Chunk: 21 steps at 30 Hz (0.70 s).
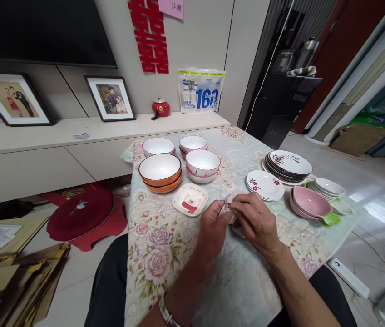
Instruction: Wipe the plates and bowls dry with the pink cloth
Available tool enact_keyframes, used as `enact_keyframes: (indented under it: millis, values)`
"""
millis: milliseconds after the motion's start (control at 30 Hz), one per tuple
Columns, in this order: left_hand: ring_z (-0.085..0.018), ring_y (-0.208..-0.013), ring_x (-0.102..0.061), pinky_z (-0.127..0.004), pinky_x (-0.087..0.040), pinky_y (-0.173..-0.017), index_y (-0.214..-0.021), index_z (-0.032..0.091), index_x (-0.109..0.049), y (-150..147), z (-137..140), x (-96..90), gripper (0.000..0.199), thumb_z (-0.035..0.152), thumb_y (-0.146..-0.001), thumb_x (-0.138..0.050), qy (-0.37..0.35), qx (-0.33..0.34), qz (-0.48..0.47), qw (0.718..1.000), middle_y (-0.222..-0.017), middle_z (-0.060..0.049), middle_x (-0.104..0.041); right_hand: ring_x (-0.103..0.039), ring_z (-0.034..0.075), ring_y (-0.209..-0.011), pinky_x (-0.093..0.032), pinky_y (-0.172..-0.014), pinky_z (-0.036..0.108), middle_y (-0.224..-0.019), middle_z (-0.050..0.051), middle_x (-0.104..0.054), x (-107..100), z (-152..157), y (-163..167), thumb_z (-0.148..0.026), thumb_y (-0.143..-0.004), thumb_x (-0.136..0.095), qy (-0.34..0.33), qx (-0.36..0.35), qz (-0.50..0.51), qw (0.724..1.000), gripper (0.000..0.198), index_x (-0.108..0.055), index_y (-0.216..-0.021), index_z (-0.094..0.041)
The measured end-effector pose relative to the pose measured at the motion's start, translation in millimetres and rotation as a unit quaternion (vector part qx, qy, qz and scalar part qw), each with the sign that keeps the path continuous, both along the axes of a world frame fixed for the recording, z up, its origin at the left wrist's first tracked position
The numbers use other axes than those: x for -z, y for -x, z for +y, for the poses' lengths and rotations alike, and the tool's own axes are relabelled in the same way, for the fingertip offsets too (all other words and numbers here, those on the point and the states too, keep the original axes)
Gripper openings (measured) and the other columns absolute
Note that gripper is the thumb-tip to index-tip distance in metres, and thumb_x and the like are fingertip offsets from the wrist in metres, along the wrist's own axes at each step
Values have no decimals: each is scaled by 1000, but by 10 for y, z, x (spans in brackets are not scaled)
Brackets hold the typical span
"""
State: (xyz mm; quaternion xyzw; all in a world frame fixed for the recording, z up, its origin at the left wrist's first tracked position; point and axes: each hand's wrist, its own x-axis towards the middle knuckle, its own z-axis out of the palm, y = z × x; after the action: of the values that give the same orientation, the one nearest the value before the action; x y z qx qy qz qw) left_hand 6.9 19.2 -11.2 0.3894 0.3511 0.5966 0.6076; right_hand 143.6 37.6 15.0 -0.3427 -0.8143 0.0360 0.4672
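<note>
- Cloth (234,196) is being held bunched between both hands over the table (165,250);
- bowls (160,168) are standing in stacks;
- square dish (190,200) is lying beside them;
- left hand (214,223) is pinching the cloth, fingers curled nearly closed;
- right hand (257,219) is pinching it too, fingers bent inward;
- plates (289,161) and pink bowls (311,202) are sitting in stacks.

A blue "160" is printed on the plastic bag (201,93). Left of the bag, 囍 signs are repeated on the red paper cutout (150,38). Above the bag's left side, the pink note (172,7) is handwritten, not clearly legible.
</note>
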Motion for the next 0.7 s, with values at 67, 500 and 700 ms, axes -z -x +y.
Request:
enact_keyframes:
  millis: [67, 500, 700]
  values:
    - [-15, -75, -54, -28, -44, -73, -91, 16, -67, 6, -1, 2, 18, 26, -76, -69, -1, -3, 12, 1000, -80, 0, -65, -63, 20, -87, -51, -77, 36, -94, 7, -69, 13, 33, -29, -15, -92, -56, 19, 6, 29, 999, 19, -72, -97, -24]
    - [-10, -61, -45, -23, -35, -62, -74, 15, -64, -10, 3, -136, 20, 29, -64, -74, 76, -37, -97, 992, -63, 3, -60, -56, 11, -59, -42, -54, 22, -73, -1, -68, 186, 258, -199, -41, -64, -87, 469, -21, 441, 765, 37, -72, -91, -20]
    - [-12, -64, -47, -25, -37, -63, -77, 15, -65, 16, -19, -109, 24, 37, -74, -72, 44, -10, 4, 999, -66, 2, -60, -54, 11, -59, -40, -54, 22, -71, -1, -67, 168, 246, -234, -40, -67, -85, 433, -20, 408, 804, 29, -73, -84, -20]
